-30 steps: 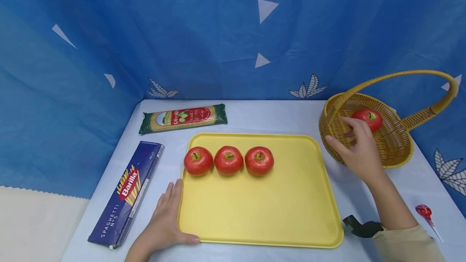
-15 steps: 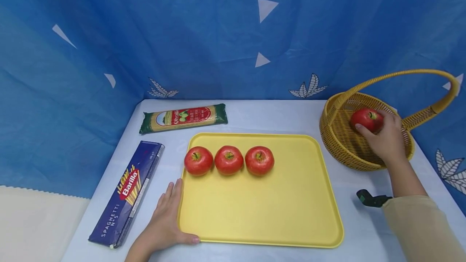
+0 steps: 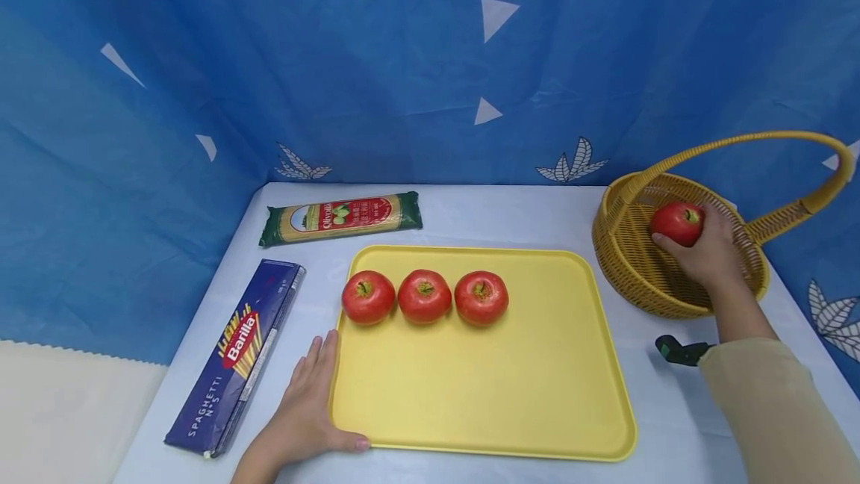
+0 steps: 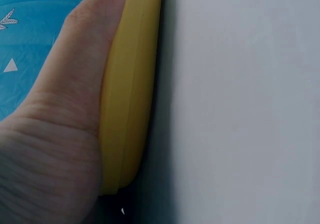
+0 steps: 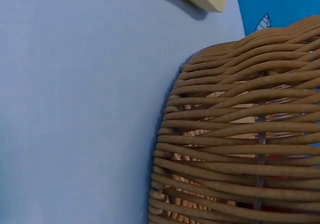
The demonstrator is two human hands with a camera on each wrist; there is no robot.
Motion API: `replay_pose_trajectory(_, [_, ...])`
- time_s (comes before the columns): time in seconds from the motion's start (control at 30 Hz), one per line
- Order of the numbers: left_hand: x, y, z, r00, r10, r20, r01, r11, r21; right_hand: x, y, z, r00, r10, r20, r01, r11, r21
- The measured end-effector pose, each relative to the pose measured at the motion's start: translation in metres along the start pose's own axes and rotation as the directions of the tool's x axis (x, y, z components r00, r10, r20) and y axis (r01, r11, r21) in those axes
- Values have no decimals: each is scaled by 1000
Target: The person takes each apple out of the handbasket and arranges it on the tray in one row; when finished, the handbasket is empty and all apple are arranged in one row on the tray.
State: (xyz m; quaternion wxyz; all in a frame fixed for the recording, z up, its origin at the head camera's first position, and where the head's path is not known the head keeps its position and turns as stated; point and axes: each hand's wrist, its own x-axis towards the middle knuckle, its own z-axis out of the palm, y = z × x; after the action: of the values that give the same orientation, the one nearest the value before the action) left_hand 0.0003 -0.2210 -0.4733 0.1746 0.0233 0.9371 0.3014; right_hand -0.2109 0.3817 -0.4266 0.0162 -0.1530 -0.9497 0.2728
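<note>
In the head view, my right hand (image 3: 715,256) reaches into the wicker basket (image 3: 631,282) and grips a red apple (image 3: 675,222), thumb on its near side and the other fingers partly hidden behind it. My left hand (image 3: 302,402) lies with straight fingers along the left rim of the yellow tray (image 3: 490,394), its thumb at the near edge. Three red apples, left (image 3: 368,297), middle (image 3: 424,296) and right (image 3: 481,297), stand in a row on the tray. The left wrist view has the thumb side of that hand against the tray edge (image 4: 127,84).
A blue spaghetti box (image 3: 235,357) lies left of the tray, and a green-ended pasta packet (image 3: 341,219) behind it. The basket's tall handle (image 3: 746,140) arches over its opening. Basket weave (image 5: 240,129) fills much of the right wrist view. A blue cloth (image 3: 403,58) hangs behind the table.
My right hand has moved rightward and closed round the apple in the basket. The sleeve now covers the lollipop seen earlier at right. My left hand stays in place.
</note>
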Motion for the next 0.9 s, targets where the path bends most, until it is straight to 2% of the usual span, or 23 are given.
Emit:
replay_pose_trajectory(0.33, [-1, -1, 1, 1000, 7, -14, -8, 1000, -6, 0, 0, 1, 999, 44, 24, -43, 998, -41])
replay_pose_trajectory(0.6, [0, 0, 1, 1000, 1, -7, -1, 1000, 2, -3, -2, 3, 995, 72, 62, -76, 995, 63])
replay_pose_trajectory(0.7, [-1, 0, 1, 1000, 14, -20, -14, 1000, -3, -6, -4, 1, 998, 36, 61, -39, 998, 46])
replay_pose_trajectory(0.9, [-2, 0, 1, 999, 27, -36, -27, 1000, -5, -17, -12, -6, 998, -57, 8, 57, 998, -25])
